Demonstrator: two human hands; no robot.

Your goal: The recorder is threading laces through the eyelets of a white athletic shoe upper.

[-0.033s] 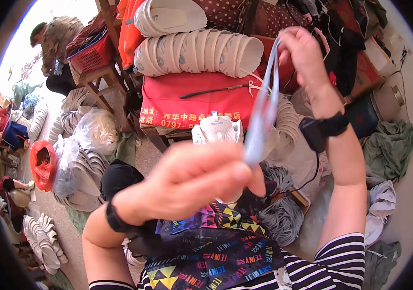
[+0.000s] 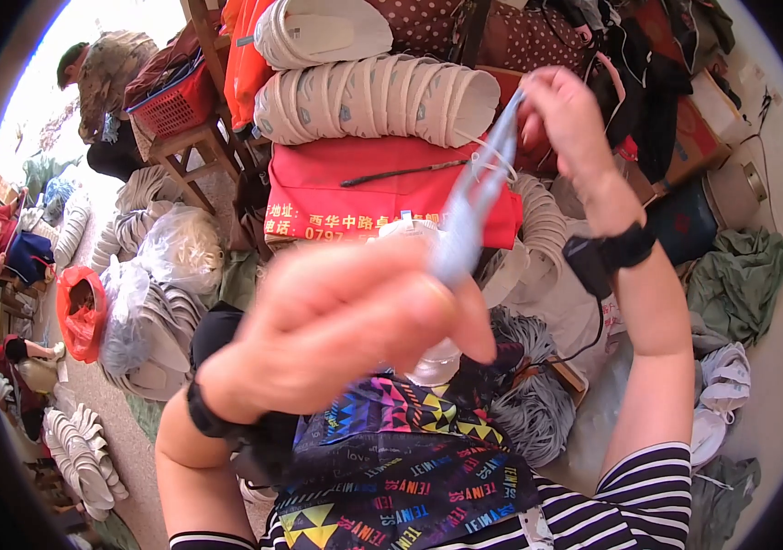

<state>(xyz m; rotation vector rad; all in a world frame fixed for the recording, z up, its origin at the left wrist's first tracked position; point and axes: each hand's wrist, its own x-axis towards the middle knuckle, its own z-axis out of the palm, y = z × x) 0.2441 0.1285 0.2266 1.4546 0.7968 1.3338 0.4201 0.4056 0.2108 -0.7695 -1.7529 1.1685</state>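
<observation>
My left hand is close to the camera and blurred, its fingers closed on the lower end of a pale grey-blue strand. The strand runs taut up and to the right to my right hand, which is raised and pinches its upper end. Both wrists wear black bands. Behind my left hand a white, partly see-through item rests on my lap, mostly hidden. A dark apron with a bright geometric pattern covers my lap.
Rows of white shoe soles lie on a red-covered table ahead. A bundle of grey strands sits by my right knee. More soles and plastic bags lie on the floor at left, near a red basket and another person.
</observation>
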